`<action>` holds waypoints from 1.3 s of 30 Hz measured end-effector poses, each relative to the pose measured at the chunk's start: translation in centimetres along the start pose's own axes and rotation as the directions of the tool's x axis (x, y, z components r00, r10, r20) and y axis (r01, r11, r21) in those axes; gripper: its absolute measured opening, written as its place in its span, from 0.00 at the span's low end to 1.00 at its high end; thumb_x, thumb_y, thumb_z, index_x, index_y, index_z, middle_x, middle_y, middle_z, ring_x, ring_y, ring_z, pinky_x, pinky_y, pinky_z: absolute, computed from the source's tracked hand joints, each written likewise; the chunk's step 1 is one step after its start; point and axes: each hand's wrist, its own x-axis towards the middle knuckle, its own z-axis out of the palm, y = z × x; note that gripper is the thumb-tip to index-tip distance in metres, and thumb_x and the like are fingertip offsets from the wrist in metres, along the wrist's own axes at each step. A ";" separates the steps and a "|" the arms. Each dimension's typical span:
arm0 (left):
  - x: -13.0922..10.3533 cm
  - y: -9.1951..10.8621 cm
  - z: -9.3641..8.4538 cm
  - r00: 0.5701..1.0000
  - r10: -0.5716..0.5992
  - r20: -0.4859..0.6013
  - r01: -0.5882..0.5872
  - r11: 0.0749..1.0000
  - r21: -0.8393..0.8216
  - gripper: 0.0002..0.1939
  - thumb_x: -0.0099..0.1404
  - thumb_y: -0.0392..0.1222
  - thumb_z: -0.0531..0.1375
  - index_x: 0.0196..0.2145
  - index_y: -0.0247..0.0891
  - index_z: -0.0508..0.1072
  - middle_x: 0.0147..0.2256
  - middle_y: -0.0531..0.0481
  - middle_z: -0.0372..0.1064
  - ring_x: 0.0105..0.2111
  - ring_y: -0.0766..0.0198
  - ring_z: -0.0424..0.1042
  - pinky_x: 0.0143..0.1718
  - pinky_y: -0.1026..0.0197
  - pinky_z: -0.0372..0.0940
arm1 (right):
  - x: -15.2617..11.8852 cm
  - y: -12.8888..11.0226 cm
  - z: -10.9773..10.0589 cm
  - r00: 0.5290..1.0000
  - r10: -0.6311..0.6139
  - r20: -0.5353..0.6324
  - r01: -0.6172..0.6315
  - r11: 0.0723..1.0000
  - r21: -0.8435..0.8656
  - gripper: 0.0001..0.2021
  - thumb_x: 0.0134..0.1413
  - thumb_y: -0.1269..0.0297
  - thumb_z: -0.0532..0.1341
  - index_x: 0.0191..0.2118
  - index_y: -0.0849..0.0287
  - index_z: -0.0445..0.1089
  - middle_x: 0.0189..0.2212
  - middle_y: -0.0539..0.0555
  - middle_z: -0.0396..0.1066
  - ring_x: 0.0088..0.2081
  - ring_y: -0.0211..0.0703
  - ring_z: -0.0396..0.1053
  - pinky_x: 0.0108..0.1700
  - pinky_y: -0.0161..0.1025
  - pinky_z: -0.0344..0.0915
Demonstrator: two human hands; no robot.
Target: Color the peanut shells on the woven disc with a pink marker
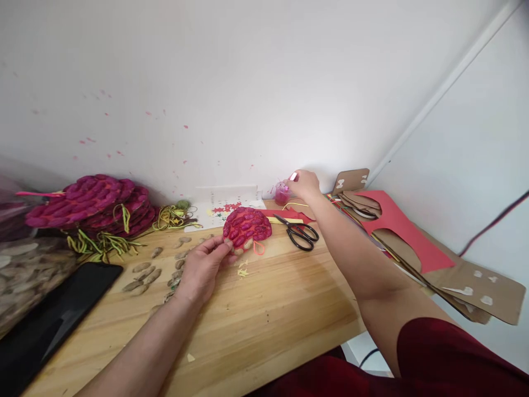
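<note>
Black phone (61, 320) near left on wooden table (268, 325); loose peanuts (142, 275) past it. Left hand (202, 266) pinches near edge of magenta-painted disc (247, 227) — disc mid-table, scissors (293, 225) just right. Farther, right hand (307, 184) grips small white item (293, 176), type unclear — at pink cup (282, 195) by wall.

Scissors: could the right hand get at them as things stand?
Probably yes: the scissors lie close by, on the near side of the right hand, with nothing visible covering them. However, that hand seems occupied with a white thing beside the jar.
</note>
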 end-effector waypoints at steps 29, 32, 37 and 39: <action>-0.1 0.7 0.8 0.999 0.047 0.002 -0.046 0.986 -0.158 0.15 0.43 0.40 0.77 0.28 0.32 0.80 0.29 0.48 0.77 0.27 0.66 0.74 0.32 0.63 0.73 | -1.6 0.7 -1.1 0.975 0.031 -0.218 0.024 0.969 0.244 0.10 0.59 0.60 0.66 0.28 0.53 0.69 0.25 0.53 0.69 0.33 0.48 0.67 0.44 0.50 0.61; -0.2 0.7 0.7 0.997 0.072 -0.005 -0.071 0.986 -0.151 0.16 0.42 0.40 0.77 0.28 0.33 0.79 0.29 0.48 0.77 0.28 0.66 0.74 0.33 0.63 0.73 | -4.4 0.5 -2.0 0.951 0.085 -0.299 0.088 0.849 0.522 0.09 0.60 0.57 0.65 0.33 0.54 0.68 0.29 0.54 0.72 0.33 0.46 0.69 0.43 0.47 0.63; -0.4 0.9 0.8 0.996 0.089 -0.004 -0.088 0.983 -0.158 0.19 0.40 0.43 0.78 0.28 0.33 0.80 0.29 0.49 0.77 0.30 0.65 0.75 0.35 0.62 0.73 | -12.4 -1.6 -1.8 0.964 -0.152 -0.219 0.266 0.626 0.733 0.12 0.60 0.52 0.66 0.36 0.53 0.69 0.27 0.48 0.72 0.29 0.42 0.70 0.35 0.41 0.66; -0.6 1.1 0.8 0.995 0.099 -0.002 -0.099 0.983 -0.155 0.20 0.38 0.45 0.78 0.27 0.33 0.80 0.29 0.49 0.77 0.30 0.65 0.74 0.34 0.62 0.73 | -15.4 -2.5 -1.4 0.946 -0.225 -0.235 0.325 0.622 0.713 0.11 0.61 0.52 0.67 0.37 0.54 0.70 0.28 0.48 0.72 0.29 0.41 0.68 0.33 0.39 0.64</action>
